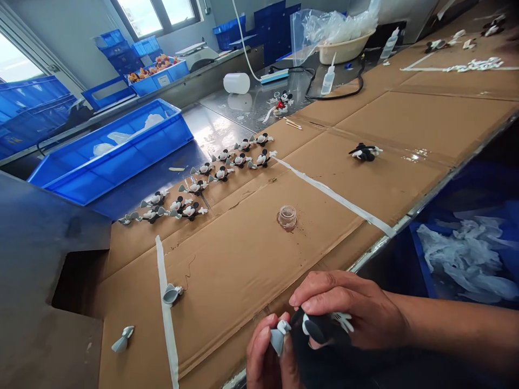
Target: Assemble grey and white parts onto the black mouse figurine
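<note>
My right hand (348,313) grips a small black and white mouse figure (320,328) at the near edge of the cardboard-covered table (251,270). My left hand (265,356) pinches a small grey cone-shaped part (279,337) against the figure's side. Two loose grey parts lie to the left, one grey part (172,294) by a tape strip and another grey part (122,339) nearer the edge. A small clear jar (287,217) stands in the middle of the cardboard.
Two rows of finished figures (203,181) run diagonally across the cardboard, and a single figure (365,152) lies apart to the right. A blue crate (113,148) sits at the back left. A blue bin with plastic bags (470,259) stands below the table's right edge.
</note>
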Motion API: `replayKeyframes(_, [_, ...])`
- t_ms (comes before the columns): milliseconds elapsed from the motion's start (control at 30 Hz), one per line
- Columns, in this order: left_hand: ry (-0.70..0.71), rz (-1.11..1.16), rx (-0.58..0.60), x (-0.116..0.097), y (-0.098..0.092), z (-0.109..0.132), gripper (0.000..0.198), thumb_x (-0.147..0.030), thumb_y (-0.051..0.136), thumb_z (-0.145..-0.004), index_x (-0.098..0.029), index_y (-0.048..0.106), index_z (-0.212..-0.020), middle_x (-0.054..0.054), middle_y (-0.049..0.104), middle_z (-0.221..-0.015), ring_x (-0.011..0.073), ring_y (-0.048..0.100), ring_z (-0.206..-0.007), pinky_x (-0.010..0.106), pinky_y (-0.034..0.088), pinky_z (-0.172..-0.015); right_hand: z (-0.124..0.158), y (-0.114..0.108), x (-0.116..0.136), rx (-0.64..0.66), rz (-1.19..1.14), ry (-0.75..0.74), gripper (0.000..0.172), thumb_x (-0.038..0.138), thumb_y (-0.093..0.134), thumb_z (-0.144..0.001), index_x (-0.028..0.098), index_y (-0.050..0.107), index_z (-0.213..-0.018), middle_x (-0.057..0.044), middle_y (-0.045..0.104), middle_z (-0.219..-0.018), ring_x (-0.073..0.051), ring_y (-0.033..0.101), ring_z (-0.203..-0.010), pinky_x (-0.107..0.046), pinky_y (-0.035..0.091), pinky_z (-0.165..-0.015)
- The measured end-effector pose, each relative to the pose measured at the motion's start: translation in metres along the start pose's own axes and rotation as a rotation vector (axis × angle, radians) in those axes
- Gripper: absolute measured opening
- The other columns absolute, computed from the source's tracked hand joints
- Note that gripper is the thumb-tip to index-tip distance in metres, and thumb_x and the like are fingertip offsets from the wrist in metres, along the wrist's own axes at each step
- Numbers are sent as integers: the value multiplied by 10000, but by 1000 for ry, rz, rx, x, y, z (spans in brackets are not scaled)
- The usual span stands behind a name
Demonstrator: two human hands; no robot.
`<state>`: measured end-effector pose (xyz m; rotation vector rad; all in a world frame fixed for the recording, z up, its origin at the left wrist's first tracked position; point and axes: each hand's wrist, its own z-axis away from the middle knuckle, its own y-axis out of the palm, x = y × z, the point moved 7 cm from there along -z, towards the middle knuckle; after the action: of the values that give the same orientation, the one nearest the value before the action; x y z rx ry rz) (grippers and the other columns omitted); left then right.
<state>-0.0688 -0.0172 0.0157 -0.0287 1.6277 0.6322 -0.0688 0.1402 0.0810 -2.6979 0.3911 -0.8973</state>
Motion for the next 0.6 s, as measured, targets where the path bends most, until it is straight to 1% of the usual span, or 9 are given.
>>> replayKeyframes(100, [56, -26, 12, -1, 2, 1, 266, -385, 931, -753, -297, 784, -957, -132, 800, -965, 47, 762, -823, 87, 593, -858, 1, -1, 0, 2, 5, 6, 244, 197, 698, -1003, 83, 622, -1206, -175, 752, -1048, -152, 754, -992, -214, 623, -892])
replayKeyframes(167, [115, -41, 18, -3, 4, 1, 242, -374, 915, -780, -310, 779, -970, -137, 797, -965, 38, 752, -841, 91, 588, -874, 1, -2, 1, -4, 18, 3, 253, 198, 710, -995, 82, 626, -1203, -170, 749, -1043, -149, 752, -973, -207, 620, -885])
replayKeyframes(233, [162, -63, 23, -4, 4, 1, 231, -367, 898, -805, -319, 773, -994, -140, 791, -969, 32, 745, -847, 97, 585, -879, 0, -4, 2, -10, 35, -6, 231, 195, 706, -997, 80, 634, -1185, -165, 748, -1029, -144, 750, -956, -197, 615, -881])
replayKeyframes(300, [197, -85, 30, -5, 4, 1, 235, -364, 891, -815, -324, 770, -1013, -138, 789, -973, 36, 743, -846, 109, 590, -868, -2, -3, 4, -6, 45, -20, 168, 180, 649, -1027, 81, 642, -1163, -161, 746, -1011, -142, 748, -941, -195, 616, -870])
replayKeyframes(400, [162, -86, 32, -3, 2, 1, 241, -374, 900, -802, -318, 773, -1000, -138, 790, -971, 40, 748, -839, 108, 592, -851, -3, -3, 4, 5, 47, -22, 141, 159, 570, -1056, 86, 643, -1151, -163, 748, -994, -150, 751, -930, -211, 627, -852])
replayKeyframes(500, [89, -75, 13, -2, 1, 3, 247, -380, 913, -782, -299, 773, -969, -139, 793, -951, 40, 755, -824, 91, 591, -838, -2, -1, 3, 18, 43, -10, 148, 159, 580, -1049, 82, 634, -1164, -171, 752, -986, -165, 759, -945, -231, 638, -857])
replayKeyframes(600, [56, -68, 8, -3, 2, 4, 253, -374, 921, -768, -275, 775, -950, -130, 798, -929, 40, 761, -810, 74, 585, -840, 0, -1, 1, 27, 40, -1, 147, 155, 596, -1042, 79, 633, -1162, -178, 759, -986, -165, 762, -942, -231, 639, -860])
